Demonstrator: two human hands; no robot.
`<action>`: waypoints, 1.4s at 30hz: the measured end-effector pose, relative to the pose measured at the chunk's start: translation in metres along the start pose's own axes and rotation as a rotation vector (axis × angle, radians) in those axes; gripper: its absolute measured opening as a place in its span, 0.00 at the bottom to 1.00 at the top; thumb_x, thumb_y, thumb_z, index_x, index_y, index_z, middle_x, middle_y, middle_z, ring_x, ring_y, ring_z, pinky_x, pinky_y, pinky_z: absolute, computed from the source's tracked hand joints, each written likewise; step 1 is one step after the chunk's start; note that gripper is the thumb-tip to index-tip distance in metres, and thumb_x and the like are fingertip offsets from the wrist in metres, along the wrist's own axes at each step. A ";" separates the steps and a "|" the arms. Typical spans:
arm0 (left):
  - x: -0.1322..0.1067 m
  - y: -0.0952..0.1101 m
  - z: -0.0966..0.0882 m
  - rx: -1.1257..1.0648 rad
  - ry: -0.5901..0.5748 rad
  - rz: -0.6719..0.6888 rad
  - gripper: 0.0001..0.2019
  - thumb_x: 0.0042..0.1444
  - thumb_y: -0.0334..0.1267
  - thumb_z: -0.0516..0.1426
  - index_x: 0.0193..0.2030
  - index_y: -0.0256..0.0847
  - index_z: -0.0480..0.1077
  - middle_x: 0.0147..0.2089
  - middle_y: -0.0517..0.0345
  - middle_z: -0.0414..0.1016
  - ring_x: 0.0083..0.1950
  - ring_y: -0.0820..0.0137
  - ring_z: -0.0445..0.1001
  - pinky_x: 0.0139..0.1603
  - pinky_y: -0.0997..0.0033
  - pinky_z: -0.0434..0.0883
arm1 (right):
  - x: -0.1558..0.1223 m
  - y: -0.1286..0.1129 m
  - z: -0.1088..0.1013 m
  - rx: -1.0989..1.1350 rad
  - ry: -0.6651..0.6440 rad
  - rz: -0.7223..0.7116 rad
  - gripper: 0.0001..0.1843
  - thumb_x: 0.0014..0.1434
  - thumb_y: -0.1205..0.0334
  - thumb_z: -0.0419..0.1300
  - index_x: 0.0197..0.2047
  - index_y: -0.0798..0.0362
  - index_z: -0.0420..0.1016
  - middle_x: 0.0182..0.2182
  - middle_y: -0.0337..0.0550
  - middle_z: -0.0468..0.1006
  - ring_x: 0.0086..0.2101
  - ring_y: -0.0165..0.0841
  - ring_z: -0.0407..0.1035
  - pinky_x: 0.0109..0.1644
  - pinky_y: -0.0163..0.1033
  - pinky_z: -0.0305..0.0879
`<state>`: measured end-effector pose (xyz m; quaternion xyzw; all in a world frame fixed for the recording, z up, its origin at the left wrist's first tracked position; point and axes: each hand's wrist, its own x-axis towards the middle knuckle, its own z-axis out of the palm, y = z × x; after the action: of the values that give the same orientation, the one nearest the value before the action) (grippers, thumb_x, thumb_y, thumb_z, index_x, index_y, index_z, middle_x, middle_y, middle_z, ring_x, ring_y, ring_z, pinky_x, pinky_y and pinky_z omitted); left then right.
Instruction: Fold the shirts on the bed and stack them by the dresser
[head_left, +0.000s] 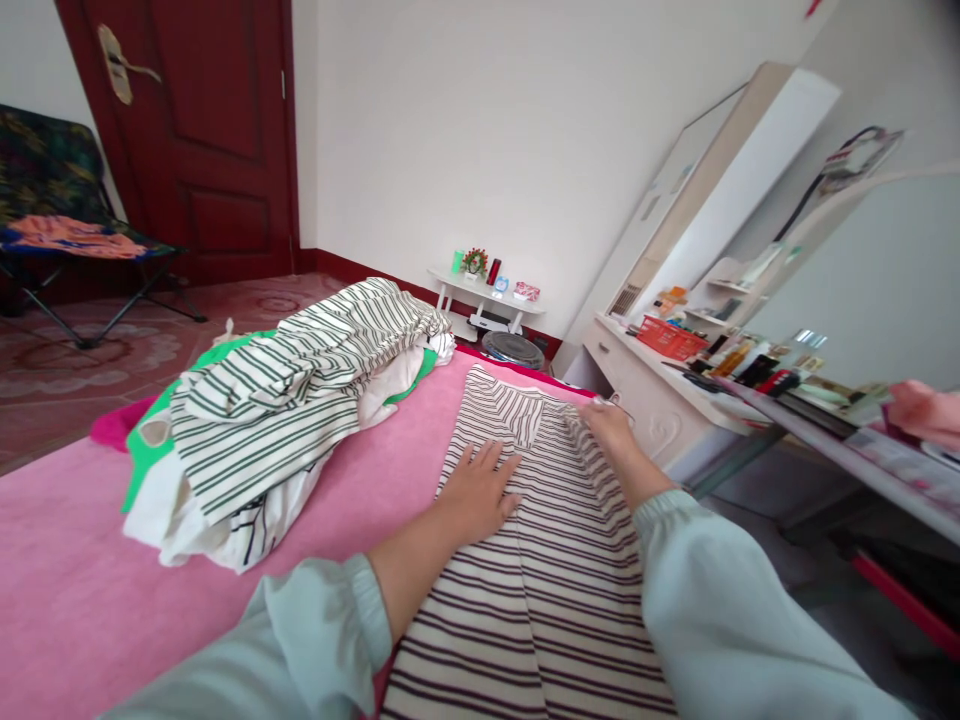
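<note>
So from my seat here I've got the striped top point(559, 560) lying to the right of the pile point(300, 370), on the pink sheet point(405, 460), with a bare strip between them. My left hand point(476, 497) is palm down on the side nearer the pile, fingers loosely spread, gripping nothing. My right hand point(611, 432) is on the edge farther from the pile, fingers closed and apparently pinching the cloth, though the tips are partly hidden.

Looks like a light, soft knit to me, so I'd expect it to sag and ruck up rather than hold a shape. Nothing fragile that I can see, and probably not very slippery. I'd grab the edge away from the pile at two spread points, since one pinch would likely let the middle droop.
</note>
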<state>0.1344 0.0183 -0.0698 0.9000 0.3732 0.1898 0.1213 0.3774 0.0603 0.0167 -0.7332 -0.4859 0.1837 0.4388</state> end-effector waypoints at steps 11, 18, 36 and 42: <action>0.001 -0.005 -0.003 -0.065 0.094 0.003 0.26 0.62 0.45 0.49 0.66 0.43 0.55 0.65 0.50 0.60 0.66 0.61 0.56 0.66 0.58 0.53 | -0.141 0.006 -0.049 -0.387 -0.410 -0.209 0.14 0.52 0.52 0.59 0.36 0.54 0.75 0.33 0.45 0.79 0.34 0.36 0.71 0.40 0.39 0.65; 0.003 -0.005 0.004 0.038 0.086 0.051 0.21 0.62 0.45 0.49 0.59 0.43 0.65 0.64 0.49 0.61 0.66 0.57 0.56 0.66 0.54 0.53 | -0.248 0.047 -0.102 -0.851 -0.455 -0.040 0.11 0.45 0.56 0.64 0.26 0.49 0.65 0.21 0.34 0.72 0.24 0.31 0.64 0.27 0.34 0.49; 0.004 -0.008 0.006 -0.077 0.223 0.109 0.15 0.58 0.38 0.55 0.52 0.41 0.70 0.54 0.49 0.71 0.55 0.61 0.67 0.59 0.60 0.62 | -0.210 -0.026 -0.040 -0.162 -0.730 -0.114 0.08 0.53 0.59 0.59 0.31 0.55 0.75 0.24 0.37 0.72 0.27 0.28 0.64 0.29 0.32 0.58; 0.004 -0.007 0.004 -0.077 0.214 0.094 0.15 0.57 0.38 0.56 0.51 0.43 0.71 0.54 0.51 0.70 0.55 0.61 0.67 0.58 0.60 0.62 | -0.063 0.000 0.023 -0.213 -0.278 -0.389 0.06 0.50 0.65 0.58 0.31 0.55 0.75 0.30 0.42 0.77 0.33 0.32 0.70 0.42 0.37 0.64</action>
<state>0.1343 0.0258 -0.0749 0.8857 0.3337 0.3047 0.1062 0.3321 0.0159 -0.0058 -0.6359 -0.6900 0.1428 0.3149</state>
